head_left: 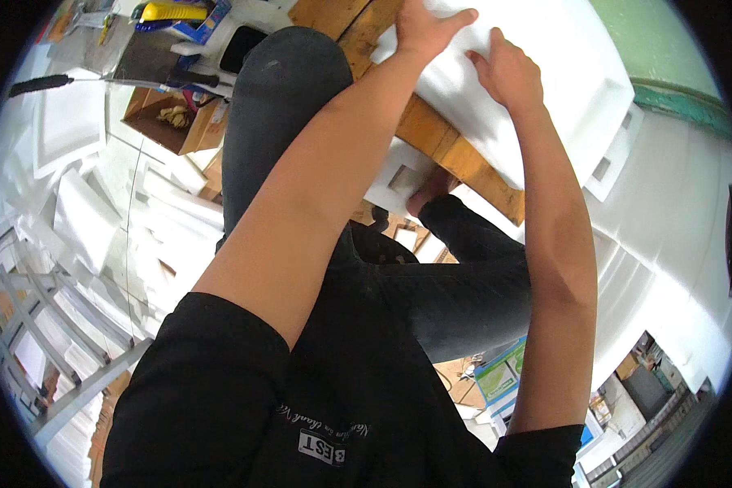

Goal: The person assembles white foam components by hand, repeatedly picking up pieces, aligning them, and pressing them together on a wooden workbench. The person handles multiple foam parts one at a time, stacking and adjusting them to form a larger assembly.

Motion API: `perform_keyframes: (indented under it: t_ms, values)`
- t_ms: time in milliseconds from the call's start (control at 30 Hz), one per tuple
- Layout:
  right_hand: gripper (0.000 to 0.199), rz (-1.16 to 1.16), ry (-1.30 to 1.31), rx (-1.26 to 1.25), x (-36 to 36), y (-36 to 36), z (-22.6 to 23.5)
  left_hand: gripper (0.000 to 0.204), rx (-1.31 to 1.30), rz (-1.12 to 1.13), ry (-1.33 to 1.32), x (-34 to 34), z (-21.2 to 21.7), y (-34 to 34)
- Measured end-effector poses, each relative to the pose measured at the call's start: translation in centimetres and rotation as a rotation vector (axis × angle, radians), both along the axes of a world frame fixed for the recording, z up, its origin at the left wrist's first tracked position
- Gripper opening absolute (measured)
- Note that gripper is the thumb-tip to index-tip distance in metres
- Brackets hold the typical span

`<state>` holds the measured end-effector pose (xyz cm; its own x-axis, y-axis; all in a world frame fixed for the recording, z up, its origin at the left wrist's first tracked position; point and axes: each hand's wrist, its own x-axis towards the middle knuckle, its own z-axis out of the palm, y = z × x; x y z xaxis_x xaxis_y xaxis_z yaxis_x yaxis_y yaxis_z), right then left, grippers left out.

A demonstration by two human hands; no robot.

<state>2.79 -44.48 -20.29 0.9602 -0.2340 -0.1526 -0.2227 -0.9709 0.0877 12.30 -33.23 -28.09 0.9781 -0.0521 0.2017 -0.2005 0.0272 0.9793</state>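
Observation:
A large white foam-like block [557, 122] with stepped edges lies on a wooden bench [455, 146] in front of me. My left hand [428, 31] is over its near left part, the thumb stretched out to the right and the other fingers cut off by the top of the picture. On the block's upper face rests my right hand [512, 71], its index finger and thumb spread apart and the other fingers partly bent. I see nothing held in either hand.
To the left, a surface carries a yellow-handled tool [173, 11], a black phone-like slab [241, 49] and a hammer [193, 77]. Below it stands an open cardboard box [159, 122]. White foam pieces [77, 215] and a metal ladder [69, 350] are further left. My knees flank the bench.

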Motion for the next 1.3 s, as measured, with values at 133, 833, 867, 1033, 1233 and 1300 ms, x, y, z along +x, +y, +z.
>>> perform_keyframes:
  t_ms: [133, 833, 867, 1033, 1233, 1300]
  values:
    - [0.044, 0.035, -0.026, 0.011, 0.5, 0.7, 0.3, 0.079, -0.133, -0.093, 0.023, 1.2, -0.6, 1.0]
    - [0.050, 0.112, -0.118, 0.136, 2.0, 0.2, 0.9, 0.055, -0.392, -0.232, 0.228, 1.9, 0.4, 1.1]
    - [0.050, 0.162, -0.191, 0.146, 2.4, 0.2, 0.4, 0.054, -0.407, -0.240, 0.235, 1.9, 0.1, 0.9]
    - [0.042, 0.128, -0.091, 0.135, 4.4, 1.4, 0.4, 0.050, -0.375, -0.226, 0.275, 2.6, -0.7, 0.4]
    - [0.037, 0.181, -0.124, 0.126, 4.0, 1.4, 0.0, 0.049, -0.278, -0.197, 0.310, 3.0, -0.7, 0.4]
    - [0.037, 0.183, -0.131, 0.116, 3.9, 1.3, -0.2, 0.048, -0.249, -0.198, 0.336, 3.0, -0.5, 0.5]
